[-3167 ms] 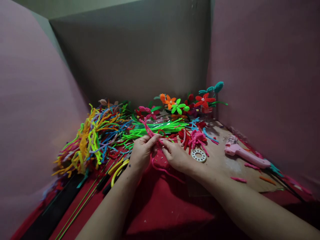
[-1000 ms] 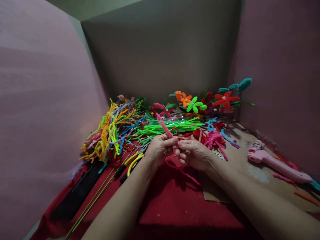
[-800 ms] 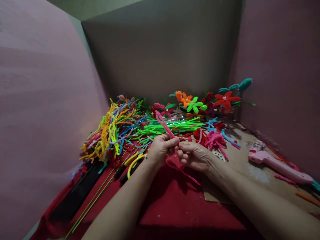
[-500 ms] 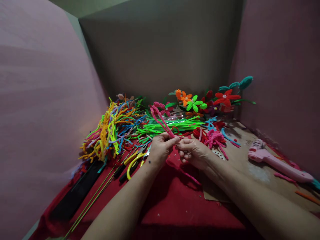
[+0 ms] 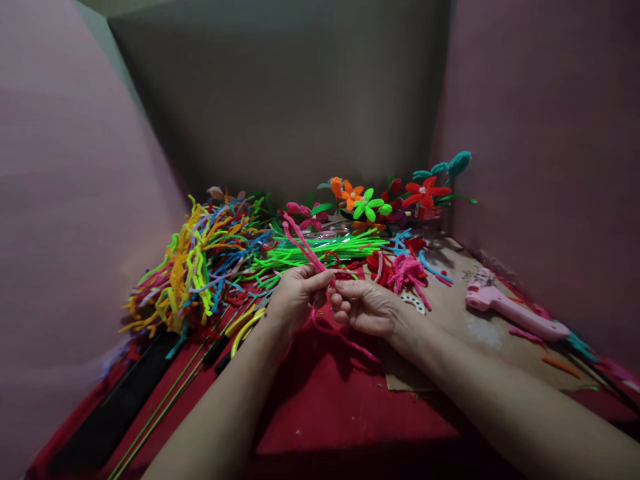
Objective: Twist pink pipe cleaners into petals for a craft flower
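A pink fuzzy stem point(image 5: 306, 247) rises in a narrow loop up and left from my left hand point(image 5: 299, 293), whose thumb and fingers pinch it. Close against those fingertips, my right hand point(image 5: 370, 308) has its thumb and index finger pressed together on the same pink stem, the other fingers curled. A loose pink length hangs below both hands and trails right over the red cloth point(image 5: 320, 400). Just behind the hands lie bright green stems point(image 5: 320, 249). The exact spot where the pink strands cross is hidden by the fingers.
Mixed coloured stems point(image 5: 185, 267) are heaped at left, near yellow-handled pliers point(image 5: 246, 330) and thin rods point(image 5: 167, 400). Fuzzy flowers point(image 5: 367, 205) stand at the back. A pink glue gun point(image 5: 515, 308) rests on cardboard point(image 5: 450, 340) at right, beside a pink bundle point(image 5: 407, 272).
The whole view has shifted, so the scene sits further left. Both hands still pinch the pink stem, and its hanging length now curves closer beneath the fingers.
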Tool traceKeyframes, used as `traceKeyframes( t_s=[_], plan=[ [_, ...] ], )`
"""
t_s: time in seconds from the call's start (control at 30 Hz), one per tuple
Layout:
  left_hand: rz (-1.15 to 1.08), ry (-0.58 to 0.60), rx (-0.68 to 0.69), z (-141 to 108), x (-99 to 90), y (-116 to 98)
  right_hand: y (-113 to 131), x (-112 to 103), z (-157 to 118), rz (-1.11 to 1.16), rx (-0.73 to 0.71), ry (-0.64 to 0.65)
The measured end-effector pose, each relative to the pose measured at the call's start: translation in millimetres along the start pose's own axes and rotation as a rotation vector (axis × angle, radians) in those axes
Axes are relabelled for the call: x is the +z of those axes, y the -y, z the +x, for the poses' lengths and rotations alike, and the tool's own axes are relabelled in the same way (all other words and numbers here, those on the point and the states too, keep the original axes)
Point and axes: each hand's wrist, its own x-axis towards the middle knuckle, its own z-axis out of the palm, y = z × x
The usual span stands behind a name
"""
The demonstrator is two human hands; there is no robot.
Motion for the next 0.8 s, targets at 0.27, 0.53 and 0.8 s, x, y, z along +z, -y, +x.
traceKeyframes(
  t_s=[0.27, 0.53, 0.8],
  plan=[
    [0.073, 0.019, 0.043, -1.3, -1.2, 0.1, -2.3, -0.8, 0.2, 0.025, -0.017, 0.019],
    [0.210, -0.074, 0.122, -3.8, 4.7, -2.5, 1.1, -1.9, 0.6, -0.199, -0.127, -0.056],
    [0.037, -0.009, -0.010, -1.3, -2.3, -4.3, 4.2, -1.0, -1.9, -0.044, 0.035, 0.016]
  ],
)
